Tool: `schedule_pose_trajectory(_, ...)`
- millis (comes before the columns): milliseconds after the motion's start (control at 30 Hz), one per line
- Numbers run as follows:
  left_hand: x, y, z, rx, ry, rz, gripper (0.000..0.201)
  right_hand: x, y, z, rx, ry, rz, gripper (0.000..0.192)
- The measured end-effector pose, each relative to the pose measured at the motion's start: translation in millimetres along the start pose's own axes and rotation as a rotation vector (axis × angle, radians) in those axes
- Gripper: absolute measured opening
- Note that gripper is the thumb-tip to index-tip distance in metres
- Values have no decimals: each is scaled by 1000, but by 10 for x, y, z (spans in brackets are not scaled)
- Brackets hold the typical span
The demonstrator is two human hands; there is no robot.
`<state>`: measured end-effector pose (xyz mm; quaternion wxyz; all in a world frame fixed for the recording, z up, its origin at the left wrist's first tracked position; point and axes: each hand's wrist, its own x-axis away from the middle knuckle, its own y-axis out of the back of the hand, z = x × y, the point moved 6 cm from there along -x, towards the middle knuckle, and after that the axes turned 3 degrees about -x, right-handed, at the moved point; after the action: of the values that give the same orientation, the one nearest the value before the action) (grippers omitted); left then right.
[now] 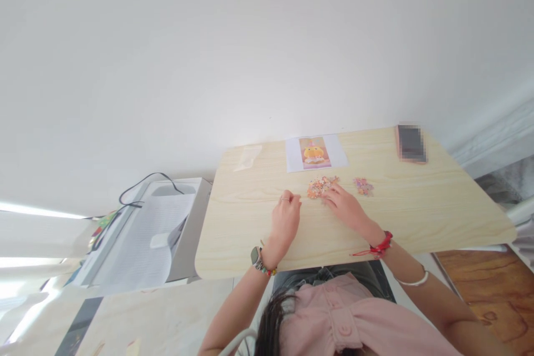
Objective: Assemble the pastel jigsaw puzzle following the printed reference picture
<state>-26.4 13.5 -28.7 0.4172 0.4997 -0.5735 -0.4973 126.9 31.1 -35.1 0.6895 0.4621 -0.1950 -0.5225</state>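
Note:
A loose heap of small jigsaw puzzle pieces [319, 186], mostly orange and pink, lies near the middle of the table. My right hand [344, 207] rests at the heap's near right side, fingers stretched out and touching the pieces. Just left of the heap is my left hand [287, 214], its fingers curled closed; whatever they may hold is too small to make out. A smaller cluster of purplish puzzle pieces [364, 186] sits to the right, apart from the heap. Behind them lies a white sheet with a printed picture [316, 153] of a yellow-orange pumpkin-like figure.
The light wooden table [425, 200] stands against a white wall. A clear plastic bag [248, 157] lies at its back left, and a dark-screened phone [411, 143] at the back right. Left of the table is a white cabinet with papers [146, 239] and a black cable [144, 179].

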Motion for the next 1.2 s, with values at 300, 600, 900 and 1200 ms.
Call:
schedule_pose_trajectory(300, -175, -311, -507, -40, -148, 106, 19, 160, -26, -277, 40, -81, 25, 17)
schedule_pose_trajectory(600, -218, -381, -572, -29, -193, 72, 25, 118, -103, -275, 53, 0, 46, 18)
schedule_pose_trajectory(900, -427, -286, -1075, -22, -352, -33, 20, 319, 317, -589, 107, -72, -94, 18)
schedule_pose_trajectory(1200, -799, -277, -1720, 64, -449, -14, 22, 376, 643, -1197, 94, -196, -174, 19)
